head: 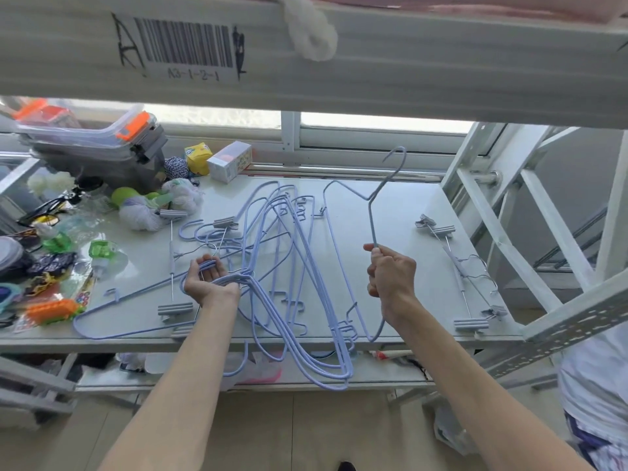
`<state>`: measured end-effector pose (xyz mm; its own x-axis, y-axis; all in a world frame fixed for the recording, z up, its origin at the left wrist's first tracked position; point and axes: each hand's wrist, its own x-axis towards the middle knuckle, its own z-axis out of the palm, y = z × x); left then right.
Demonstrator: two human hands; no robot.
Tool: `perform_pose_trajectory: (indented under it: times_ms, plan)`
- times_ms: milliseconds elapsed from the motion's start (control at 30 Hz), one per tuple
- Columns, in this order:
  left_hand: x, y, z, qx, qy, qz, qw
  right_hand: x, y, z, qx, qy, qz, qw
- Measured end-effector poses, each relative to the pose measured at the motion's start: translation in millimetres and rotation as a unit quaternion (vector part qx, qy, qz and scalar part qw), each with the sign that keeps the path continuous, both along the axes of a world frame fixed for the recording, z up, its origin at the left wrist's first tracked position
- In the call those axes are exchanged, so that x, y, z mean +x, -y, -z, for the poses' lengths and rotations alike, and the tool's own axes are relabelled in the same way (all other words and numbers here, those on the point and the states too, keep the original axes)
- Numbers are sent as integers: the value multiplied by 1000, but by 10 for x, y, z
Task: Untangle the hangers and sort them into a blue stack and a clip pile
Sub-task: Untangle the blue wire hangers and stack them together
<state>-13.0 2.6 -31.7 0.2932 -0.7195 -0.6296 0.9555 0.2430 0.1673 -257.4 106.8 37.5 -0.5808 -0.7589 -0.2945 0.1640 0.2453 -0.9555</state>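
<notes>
Bright daylight from window (373, 124) behind shelf (390, 205); window blown out, wide-angle bending at edges, soft focus.

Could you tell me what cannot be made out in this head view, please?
Head view:
Count of blue hangers in the left hand: strands overlap.
Part of the lifted hanger: behind the right hand and wrist.
Most of a clip: under the left forearm.
Text on the barcode label: blurred.

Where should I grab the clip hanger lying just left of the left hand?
Probably pinch the clip hanger by its bare straight rod between its two clips, coming from above on its left side: it lies flat, and its hook points right toward the tangled blue hangers.
</notes>
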Motion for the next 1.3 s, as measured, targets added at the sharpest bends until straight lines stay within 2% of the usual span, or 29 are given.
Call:
perform_pose_trajectory:
  times_ms: [233,367,467,667,833,1067,1133,1300]
  plan:
    - [-25,-1,5,1,-2,-10,1000,-217,-82,-108,3,17,-62,998]
    - [-50,0,12,11,4,-16,1000,-279,-85,-90,25,-44,-86,995]
    - [-51,3,20,7,6,-16,1000,-357,-58,-134,38,-48,-98,993]
    - [-55,-8,79,15,26,0,1000,-694,9,-109,68,-9,-59,996]
    - [-69,-6,96,15,34,4,999,-865,32,272,163,-69,-12,984]
    - [-50,38,184,5,40,2,999,-955,-58,577,202,-170,-21,964]
    - [-44,49,211,4,42,3,999,-1011,-103,568,198,-158,-23,967]
    - [-64,46,208,7,44,0,999,-1045,-146,440,90,-4,-30,995]
